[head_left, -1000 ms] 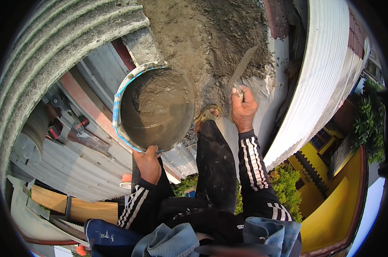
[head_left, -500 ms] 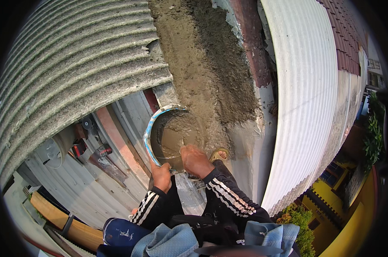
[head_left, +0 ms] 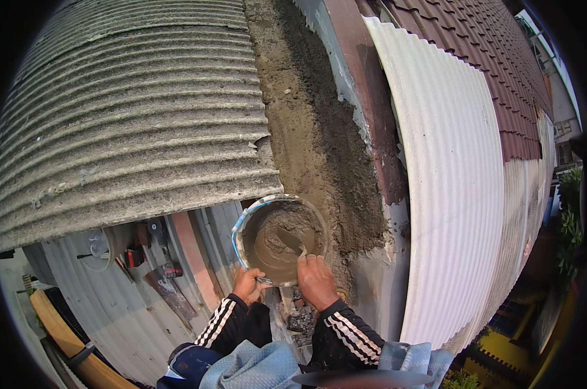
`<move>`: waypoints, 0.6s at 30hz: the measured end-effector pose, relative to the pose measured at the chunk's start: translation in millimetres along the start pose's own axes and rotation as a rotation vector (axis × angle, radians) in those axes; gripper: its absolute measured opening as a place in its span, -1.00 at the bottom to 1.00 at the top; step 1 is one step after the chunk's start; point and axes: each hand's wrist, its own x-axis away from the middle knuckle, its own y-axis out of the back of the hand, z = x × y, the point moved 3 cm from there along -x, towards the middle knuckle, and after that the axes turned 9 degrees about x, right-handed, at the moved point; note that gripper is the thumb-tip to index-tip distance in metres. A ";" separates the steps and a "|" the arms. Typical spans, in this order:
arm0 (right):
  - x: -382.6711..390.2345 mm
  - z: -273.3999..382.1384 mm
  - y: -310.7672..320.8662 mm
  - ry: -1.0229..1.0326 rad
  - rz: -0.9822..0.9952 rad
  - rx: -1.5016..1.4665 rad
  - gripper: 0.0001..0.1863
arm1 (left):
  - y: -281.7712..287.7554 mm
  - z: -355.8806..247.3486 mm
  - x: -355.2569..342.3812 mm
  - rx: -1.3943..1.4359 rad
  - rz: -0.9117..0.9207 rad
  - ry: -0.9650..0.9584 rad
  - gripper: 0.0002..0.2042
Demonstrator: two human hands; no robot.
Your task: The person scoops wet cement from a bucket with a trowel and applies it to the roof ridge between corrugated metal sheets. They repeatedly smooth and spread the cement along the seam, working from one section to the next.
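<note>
My left hand (head_left: 248, 285) is closed on the near-left rim of a round bucket (head_left: 237, 230) with blue on its edge. Wet grey-brown mortar (head_left: 279, 256) lies inside. My right hand (head_left: 316, 282) is closed on a trowel (head_left: 291, 240) at the bucket's near-right side, the blade down in the mortar and its handle mostly hidden by my fingers. Beyond the bucket runs a long strip of mortar (head_left: 296, 123) beside a painted low wall (head_left: 371, 110).
Weathered corrugated sheets (head_left: 125, 117) fill the upper left. White sheeting (head_left: 449, 194) and maroon tiles (head_left: 475, 39) lie right. Lower left, metal sheets (head_left: 99, 305) hold power tools (head_left: 171, 270), a pail (head_left: 112, 253) and a wooden board (head_left: 66, 330). Foliage (head_left: 569, 230) shows at far right.
My right hand with the trowel moved left from over the mortar strip into the bucket. The view shifted, so bucket and hands appear lower and more of the roofs shows.
</note>
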 end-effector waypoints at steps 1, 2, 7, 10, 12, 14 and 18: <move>-1.8 1.7 -2.0 0.018 -0.024 0.024 -0.76 | 3.2 2.9 -8.8 -0.029 -0.018 0.005 -0.40; -3.0 3.0 -6.1 0.006 -0.006 0.038 -0.76 | 6.0 9.0 -8.4 -0.031 0.047 -0.028 -0.37; -3.5 19.6 -18.0 -0.018 0.050 0.055 -0.79 | 28.7 15.8 -14.2 -0.013 -0.129 -0.068 -0.32; 14.2 23.4 -13.3 -0.110 0.146 0.045 -0.83 | 47.5 18.8 -25.0 0.006 -0.254 -0.001 -0.45; 32.3 25.4 0.7 -0.075 0.139 0.095 -0.75 | 57.8 20.5 -33.1 -0.030 -0.316 0.058 -0.64; 47.5 24.5 18.4 -0.101 0.115 0.121 -0.70 | 60.7 22.3 -36.7 -0.075 -0.285 0.057 -0.62; 27.9 24.0 18.3 -0.340 0.274 0.005 -0.67 | 53.7 20.1 -31.5 -0.213 -0.349 0.019 -0.46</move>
